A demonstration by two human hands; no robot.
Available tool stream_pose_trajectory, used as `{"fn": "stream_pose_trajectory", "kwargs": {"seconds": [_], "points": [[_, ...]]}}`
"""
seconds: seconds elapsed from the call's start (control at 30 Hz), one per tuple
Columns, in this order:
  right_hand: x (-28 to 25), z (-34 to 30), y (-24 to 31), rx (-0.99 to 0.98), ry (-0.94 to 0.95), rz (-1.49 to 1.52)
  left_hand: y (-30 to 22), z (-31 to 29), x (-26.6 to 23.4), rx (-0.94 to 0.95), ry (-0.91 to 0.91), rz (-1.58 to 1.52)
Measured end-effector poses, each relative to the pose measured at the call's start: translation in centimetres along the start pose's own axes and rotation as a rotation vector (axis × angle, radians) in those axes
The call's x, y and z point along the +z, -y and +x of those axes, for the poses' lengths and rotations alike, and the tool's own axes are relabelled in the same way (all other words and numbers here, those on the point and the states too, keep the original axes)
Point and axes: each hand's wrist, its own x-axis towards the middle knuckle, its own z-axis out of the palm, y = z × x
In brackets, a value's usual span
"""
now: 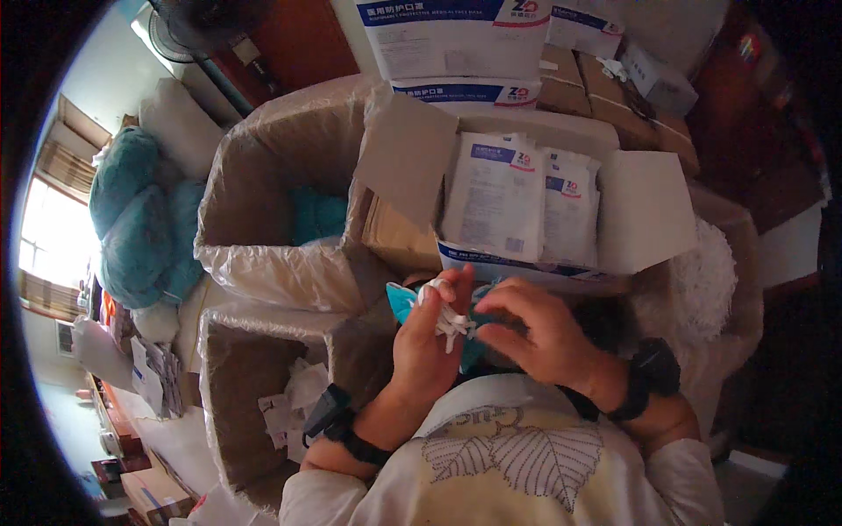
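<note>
Close to my body, my left hand (pixel 419 337) is closed around a bunch of teal face masks (pixel 401 301). Their white ear loops (pixel 452 323) stick out in a tangle past my fingers. Just to the right, my right hand (pixel 548 337) has its thumb and fingers apart, with the fingertips pointing at the loops. Whether those fingertips touch the loops is hard to make out. Beyond both hands stands an open carton (pixel 526 267) with its flaps spread, holding white printed packs (pixel 495 197) upright.
At the left stands a plastic-lined box (pixel 272 276) with teal material inside. Nearer is another lined box (pixel 210 386) with white scraps. Closed cartons (pixel 452 44) stack at the back. Teal bags (pixel 140 237) pile up far left, and white strands (pixel 706 280) heap at the right.
</note>
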Motion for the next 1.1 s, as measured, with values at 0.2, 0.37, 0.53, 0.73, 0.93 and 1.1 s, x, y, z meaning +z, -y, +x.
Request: {"fn": "stream_pose_trajectory", "kwargs": {"seconds": [0.2, 0.37, 0.53, 0.73, 0.93, 1.1], "points": [[2.1, 1.1, -1.7, 0.286, 0.160, 0.558, -0.3, 0.3, 0.7, -0.165, 0.032, -0.006], [1.1, 1.6, -3.2, 0.689, 0.306, 1.039, 0.1, 0.9, -1.9, -0.242, 0.138, -0.157], [1.9, 1.0, -3.3, 0.622, 0.217, 0.886, 0.0, 1.3, -0.2, -0.152, -0.016, -0.069], [1.9, 1.2, -2.7, 0.650, 0.220, 0.819, 0.4, 1.3, 1.0, -0.068, -0.120, 0.314], [1.6, 1.5, -3.7, 0.699, 0.324, 0.998, 0.1, 1.6, -0.5, -0.227, 0.015, 0.147], [0.8, 1.4, -4.8, 0.753, 0.431, 1.113, -0.3, 1.7, 0.0, -0.182, 0.092, 0.164]]}}
